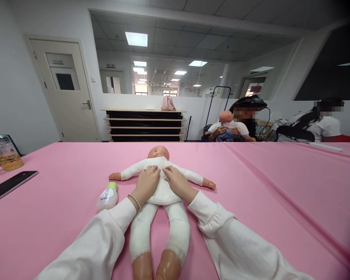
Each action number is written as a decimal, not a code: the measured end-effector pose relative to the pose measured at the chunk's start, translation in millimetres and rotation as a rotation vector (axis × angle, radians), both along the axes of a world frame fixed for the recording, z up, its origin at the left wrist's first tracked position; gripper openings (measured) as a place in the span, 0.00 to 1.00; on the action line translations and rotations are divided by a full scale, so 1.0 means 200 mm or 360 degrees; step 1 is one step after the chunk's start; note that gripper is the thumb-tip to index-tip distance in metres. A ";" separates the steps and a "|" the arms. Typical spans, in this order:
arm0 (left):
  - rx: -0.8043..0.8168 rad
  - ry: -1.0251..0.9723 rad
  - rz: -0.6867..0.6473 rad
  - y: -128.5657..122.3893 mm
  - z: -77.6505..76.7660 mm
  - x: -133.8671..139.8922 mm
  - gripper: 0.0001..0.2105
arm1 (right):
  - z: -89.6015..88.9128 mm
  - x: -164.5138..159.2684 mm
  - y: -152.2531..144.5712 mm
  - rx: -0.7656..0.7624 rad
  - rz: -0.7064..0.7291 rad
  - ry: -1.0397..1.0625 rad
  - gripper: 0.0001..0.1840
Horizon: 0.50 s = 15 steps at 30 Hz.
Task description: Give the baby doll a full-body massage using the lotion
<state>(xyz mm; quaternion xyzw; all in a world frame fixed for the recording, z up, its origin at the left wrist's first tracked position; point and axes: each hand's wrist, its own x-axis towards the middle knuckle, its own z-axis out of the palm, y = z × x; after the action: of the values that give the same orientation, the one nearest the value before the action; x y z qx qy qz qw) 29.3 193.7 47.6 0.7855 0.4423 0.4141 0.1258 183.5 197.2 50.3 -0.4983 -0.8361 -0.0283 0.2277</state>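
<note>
A baby doll (164,195) with a white cloth body and tan head, hands and legs lies on its back, its head away from me and its arms spread. My left hand (147,181) rests on one side of its chest, fingers laid over the cloth. On the other side of the chest lies my right hand (177,182), the fingertips of both hands close together near the middle. Neither hand grips anything that I can see. Beside my left wrist is a small clear bottle (107,197) with a green cap.
A pink cloth (251,202) covers the table. At the left are a phone (13,186) and a drink bottle (5,149). Across the table a person (245,120) in a headset holds another doll (226,126); a second person (321,120) sits farther right.
</note>
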 end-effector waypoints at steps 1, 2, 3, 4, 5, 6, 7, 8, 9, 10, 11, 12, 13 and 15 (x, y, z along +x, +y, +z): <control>0.0018 0.0051 0.0049 0.00 0.00 0.00 0.06 | 0.00 0.00 0.00 0.0036 -0.0019 0.0007 0.19; 0.0019 0.0097 0.0099 -0.01 0.01 0.00 0.06 | 0.01 0.00 -0.01 0.0065 -0.0041 0.0012 0.18; 0.0000 0.0130 0.0142 -0.01 0.02 0.00 0.05 | 0.02 -0.01 -0.02 0.0073 -0.0059 0.0012 0.16; -0.0032 0.0158 0.0178 -0.01 0.02 -0.01 0.05 | 0.03 -0.01 -0.03 0.0059 -0.0070 0.0000 0.14; -0.0064 0.0204 0.0205 -0.01 0.04 -0.01 0.05 | 0.04 -0.01 -0.03 0.0034 -0.0074 -0.0023 0.13; -0.0084 0.0269 0.0231 -0.01 0.05 -0.02 0.06 | 0.05 -0.01 -0.04 0.0015 -0.0073 -0.0049 0.13; -0.0084 0.0342 0.0258 -0.01 0.07 -0.03 0.07 | 0.07 -0.01 -0.05 0.0006 -0.0065 -0.0071 0.13; -0.0071 0.0416 0.0287 -0.02 0.09 -0.04 0.08 | 0.08 -0.01 -0.06 0.0008 -0.0054 -0.0080 0.13; -0.0056 0.0491 0.0308 -0.03 0.11 -0.04 0.09 | 0.09 -0.01 -0.07 0.0006 -0.0031 -0.0084 0.13; -0.0056 0.0554 0.0312 -0.03 0.13 -0.05 0.10 | 0.10 -0.01 -0.08 -0.0018 0.0008 -0.0082 0.12; -0.0076 0.0607 0.0284 -0.05 0.15 -0.05 0.10 | 0.11 -0.01 -0.09 -0.0060 0.0060 -0.0079 0.12; -0.0108 0.0656 0.0241 -0.06 0.16 -0.05 0.10 | 0.12 -0.01 -0.10 -0.0110 0.0112 -0.0079 0.12; -0.0139 0.0710 0.0198 -0.07 0.17 -0.05 0.10 | 0.12 -0.01 -0.10 -0.0156 0.0150 -0.0086 0.12; -0.0161 0.0813 0.0160 -0.09 0.18 -0.05 0.09 | 0.14 -0.01 -0.11 -0.0207 0.0159 -0.0102 0.13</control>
<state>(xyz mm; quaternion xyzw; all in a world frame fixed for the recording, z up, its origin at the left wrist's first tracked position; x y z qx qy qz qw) 18.6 176.1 84.6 0.8343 0.5184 0.1854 0.0285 181.6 174.4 77.4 -0.4685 -0.8668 0.0215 0.1691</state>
